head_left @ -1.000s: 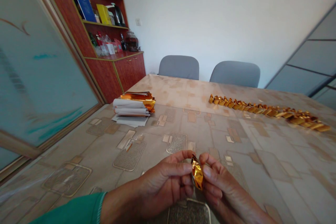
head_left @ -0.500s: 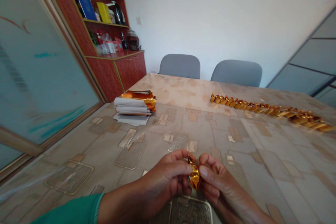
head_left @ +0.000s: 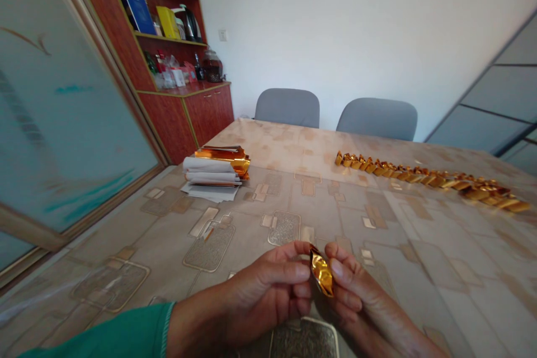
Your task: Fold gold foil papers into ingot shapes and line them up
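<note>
A small folded gold-foil paper ingot (head_left: 322, 274), boat-shaped with pointed ends, is held just above the table near its front edge. My right hand (head_left: 356, 285) pinches its right side between thumb and fingers. On the other side, my left hand (head_left: 277, 279), below a green sleeve, has its index fingertip at the ingot's upper point and its thumb beside the left edge. The fingers behind the foil are partly hidden.
A long row of folded gold ingots (head_left: 403, 172) runs along the right of the patterned tablecloth (head_left: 251, 235). At the left lies a stack of white-backed sheets (head_left: 212, 176) with gold foil sheets (head_left: 226, 155). Two grey chairs (head_left: 287, 106) stand beyond the table.
The ingot has shifted slightly right and tilted, its lower end swinging right. My left thumb has slid off its face to the left edge; both hands have moved a little right.
</note>
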The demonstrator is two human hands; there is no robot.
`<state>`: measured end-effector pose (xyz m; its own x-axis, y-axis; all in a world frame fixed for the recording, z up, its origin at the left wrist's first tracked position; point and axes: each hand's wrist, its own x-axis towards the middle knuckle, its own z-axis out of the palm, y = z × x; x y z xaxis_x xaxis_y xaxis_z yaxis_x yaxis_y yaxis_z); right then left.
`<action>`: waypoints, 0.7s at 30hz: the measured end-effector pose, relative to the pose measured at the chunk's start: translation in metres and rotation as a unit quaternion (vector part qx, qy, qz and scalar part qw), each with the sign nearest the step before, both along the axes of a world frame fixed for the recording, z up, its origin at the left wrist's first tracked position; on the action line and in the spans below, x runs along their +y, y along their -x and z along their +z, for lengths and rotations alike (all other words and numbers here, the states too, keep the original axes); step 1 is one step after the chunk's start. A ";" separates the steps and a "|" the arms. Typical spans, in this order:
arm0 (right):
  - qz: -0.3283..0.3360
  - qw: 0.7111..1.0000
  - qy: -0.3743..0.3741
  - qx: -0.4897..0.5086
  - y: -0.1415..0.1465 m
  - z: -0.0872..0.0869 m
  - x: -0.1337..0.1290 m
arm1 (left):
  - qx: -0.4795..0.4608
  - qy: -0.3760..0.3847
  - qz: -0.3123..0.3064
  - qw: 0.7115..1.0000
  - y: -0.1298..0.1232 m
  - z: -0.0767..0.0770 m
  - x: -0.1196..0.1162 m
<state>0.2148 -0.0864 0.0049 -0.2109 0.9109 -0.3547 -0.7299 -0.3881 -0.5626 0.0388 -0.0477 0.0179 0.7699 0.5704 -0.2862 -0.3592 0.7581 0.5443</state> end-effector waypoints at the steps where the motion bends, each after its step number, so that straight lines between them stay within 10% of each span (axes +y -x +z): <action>1: 0.001 1.000 0.001 0.006 0.000 0.001 0.000 | -0.001 -0.007 -0.002 1.000 0.000 0.000 0.000; 21: 0.017 0.999 -0.005 -0.045 -0.001 -0.005 0.007 | 0.086 -0.054 0.025 0.995 0.002 0.012 -0.001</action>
<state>0.2155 -0.0790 -0.0001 -0.2090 0.9075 -0.3645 -0.6623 -0.4056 -0.6300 0.0370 -0.0483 0.0301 0.6852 0.6410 -0.3459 -0.2892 0.6753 0.6785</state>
